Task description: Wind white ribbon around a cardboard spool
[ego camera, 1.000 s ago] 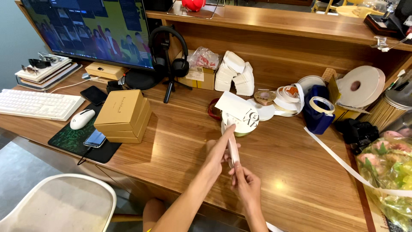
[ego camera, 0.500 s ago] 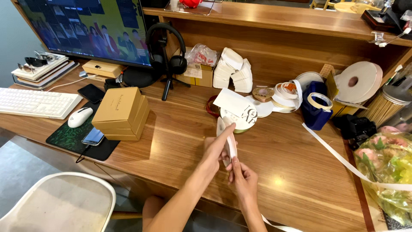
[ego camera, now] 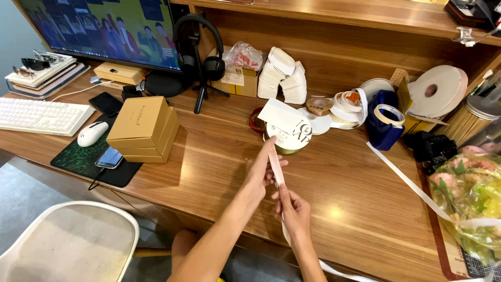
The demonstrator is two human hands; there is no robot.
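Note:
Both hands hold a pale pink ribbon (ego camera: pixel 276 169) over the wooden desk (ego camera: pixel 209 162). My left hand (ego camera: pixel 262 169) pinches its upper part just below a round ribbon spool (ego camera: pixel 287 138) with a white card on top. My right hand (ego camera: pixel 295 211) grips the ribbon lower down, near the desk's front edge. The ribbon's tail hangs below the desk edge and curves off to the right.
Stacked tan boxes (ego camera: pixel 143 128), a phone (ego camera: pixel 109 157), a mouse (ego camera: pixel 92 133) and a keyboard (ego camera: pixel 39 116) lie left. Headphones on a stand (ego camera: pixel 201 52), tape rolls (ego camera: pixel 389 115) and a large white roll (ego camera: pixel 437 90) sit behind. A wrapped bouquet (ego camera: pixel 469 198) lies right; a white chair (ego camera: pixel 70 243) stands below.
The view has shifted slightly. Both hands stay on the ribbon; my left hand has slid a little higher along it toward the spool.

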